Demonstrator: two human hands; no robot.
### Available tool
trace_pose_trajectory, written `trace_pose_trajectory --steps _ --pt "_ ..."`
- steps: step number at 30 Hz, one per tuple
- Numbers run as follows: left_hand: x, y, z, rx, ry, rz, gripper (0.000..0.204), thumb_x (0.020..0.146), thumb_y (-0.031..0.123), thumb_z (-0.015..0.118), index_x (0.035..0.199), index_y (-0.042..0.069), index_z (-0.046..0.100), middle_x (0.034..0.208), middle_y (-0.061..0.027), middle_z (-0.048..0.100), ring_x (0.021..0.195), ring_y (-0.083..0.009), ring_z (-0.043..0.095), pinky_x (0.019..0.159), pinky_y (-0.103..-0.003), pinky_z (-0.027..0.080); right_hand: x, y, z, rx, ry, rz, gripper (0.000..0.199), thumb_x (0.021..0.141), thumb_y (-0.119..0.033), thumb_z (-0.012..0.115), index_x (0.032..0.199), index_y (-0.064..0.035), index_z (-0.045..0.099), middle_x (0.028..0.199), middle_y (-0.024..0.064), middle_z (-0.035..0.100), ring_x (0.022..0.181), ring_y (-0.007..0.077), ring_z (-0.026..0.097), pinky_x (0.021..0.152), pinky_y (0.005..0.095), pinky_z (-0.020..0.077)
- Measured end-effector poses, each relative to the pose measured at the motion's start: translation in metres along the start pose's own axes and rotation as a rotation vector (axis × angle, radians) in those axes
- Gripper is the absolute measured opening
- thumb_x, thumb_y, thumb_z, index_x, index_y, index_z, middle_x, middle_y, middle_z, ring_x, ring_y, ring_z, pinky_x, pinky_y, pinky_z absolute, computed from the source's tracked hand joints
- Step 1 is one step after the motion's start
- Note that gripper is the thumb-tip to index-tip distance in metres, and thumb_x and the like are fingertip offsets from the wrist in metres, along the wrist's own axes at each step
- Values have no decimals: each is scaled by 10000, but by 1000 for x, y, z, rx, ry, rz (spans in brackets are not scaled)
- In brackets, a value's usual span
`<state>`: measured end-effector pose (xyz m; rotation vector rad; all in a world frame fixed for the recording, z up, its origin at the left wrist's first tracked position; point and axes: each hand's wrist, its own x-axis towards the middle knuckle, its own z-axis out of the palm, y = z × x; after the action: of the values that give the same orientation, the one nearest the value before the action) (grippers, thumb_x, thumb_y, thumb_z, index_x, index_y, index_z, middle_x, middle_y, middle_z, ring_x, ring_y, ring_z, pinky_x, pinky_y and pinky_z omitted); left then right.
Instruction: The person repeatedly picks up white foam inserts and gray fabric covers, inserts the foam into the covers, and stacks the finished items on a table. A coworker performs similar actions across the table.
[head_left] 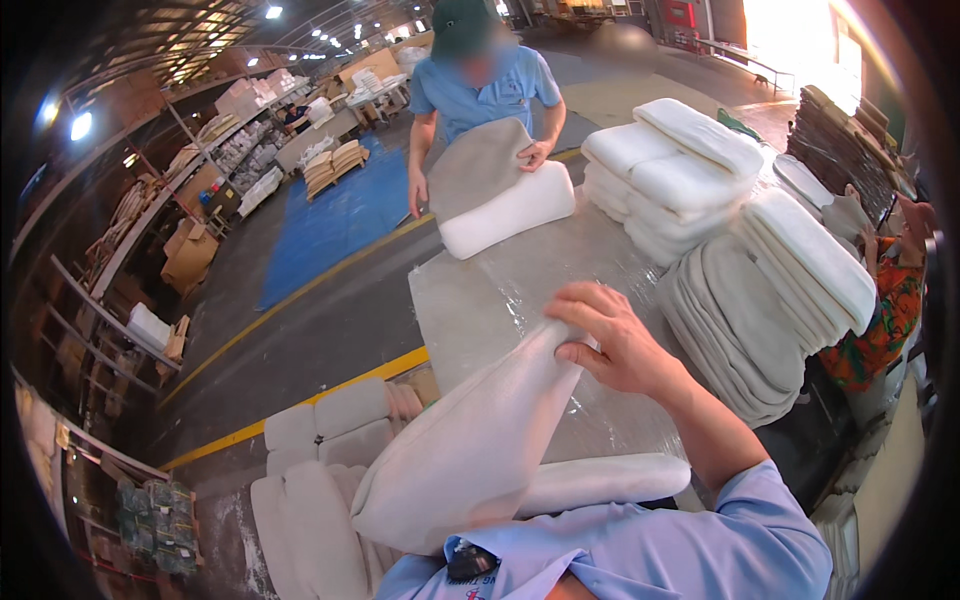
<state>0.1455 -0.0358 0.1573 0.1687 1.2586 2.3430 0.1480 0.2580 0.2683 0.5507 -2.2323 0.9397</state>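
Observation:
My right hand (618, 338) grips the upper edge of a pale fabric cover (470, 430), thumb on the near side and fingers over the top. The cover slants from that hand down toward my chest at the left. My left hand does not show; the cover and my body may hide it. Just in front of me, partly behind the cover, lies a white rounded pad (605, 482) on the table (500, 290).
Across the table a person (490, 90) holds a grey cover (480, 165) by a white pad (510, 215). Stacked white pads (675, 170) and grey-white pads (745, 310) stand at the right. More pads (310, 510) are piled lower left. Another person's patterned clothing (885, 320) shows far right.

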Motion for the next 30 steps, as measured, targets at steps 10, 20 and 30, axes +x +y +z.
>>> trace_pose_trajectory --steps 10,20,30 --pt "-19 9 -5 46 30 17 483 1042 267 661 1478 75 582 1462 -101 620 1359 -192 579 1119 -352 481 -75 47 21 -14 65 311 158 808 -28 786 938 -32 696 890 109 681 873 335 632 873 438 485" --pt "-36 21 10 177 -19 1 475 1044 271 658 1472 77 588 1456 -100 624 1352 -190 586 1108 -352 495 -90 66 29 320 -143 556 350 861 -137 831 1180 -13 753 1156 128 746 1106 279 697 1056 410 482" --pt "-38 22 55 181 -83 -14 472 1046 273 654 1471 77 591 1447 -97 630 1341 -187 593 1097 -352 506 -55 40 -3 611 -85 332 135 1012 -117 722 991 13 695 988 43 713 908 126 621 856 280 494"
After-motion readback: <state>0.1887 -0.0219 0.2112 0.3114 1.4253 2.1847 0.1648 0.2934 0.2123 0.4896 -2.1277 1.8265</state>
